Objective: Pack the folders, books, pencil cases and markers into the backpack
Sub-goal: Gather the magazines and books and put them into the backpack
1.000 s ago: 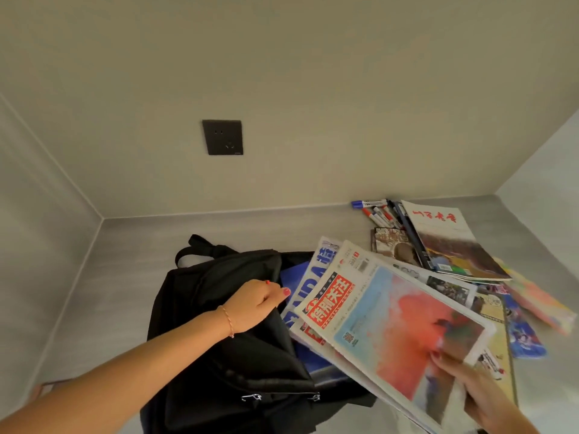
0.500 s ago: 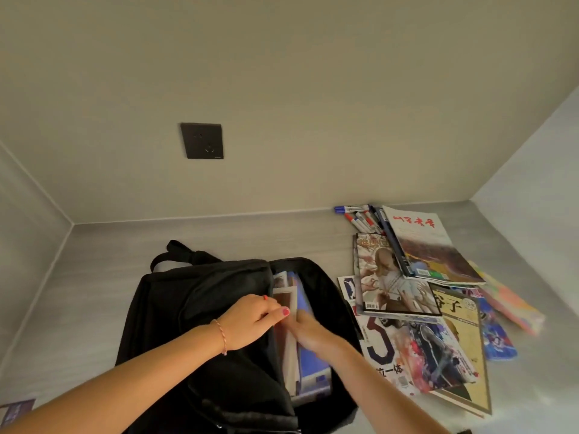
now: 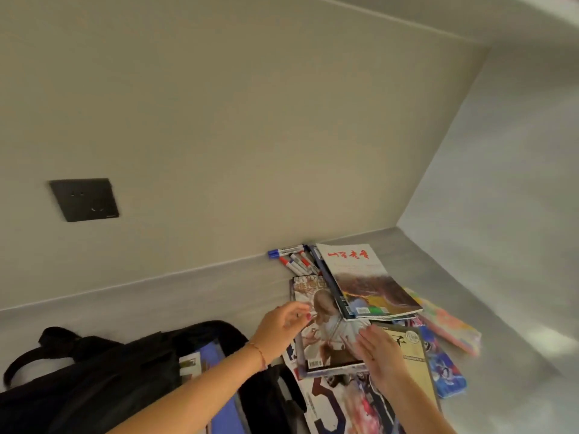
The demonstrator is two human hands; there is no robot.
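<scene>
Backpack (image 3: 109, 380): black, unzipped, lying on the desk (image 3: 188, 296) at left, blue folder (image 3: 225, 411) inside
Magazines (image 3: 332, 336): loose overlapping pile right of the backpack
Pencil cases (image 3: 451, 330): at the pile's right edge
Left hand (image 3: 282, 324): fingers spread, released, at the top magazine's left edge
Right hand (image 3: 380, 352): flat, released, on its right side
Markers (image 3: 294, 261): against the back wall

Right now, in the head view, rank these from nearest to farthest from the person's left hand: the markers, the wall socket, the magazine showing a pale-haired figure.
1. Magazine with the pale-haired figure: directly under the left hand, to its right.
2. Markers: beyond it, against the back wall.
3. Wall socket: far left, up the wall.
</scene>
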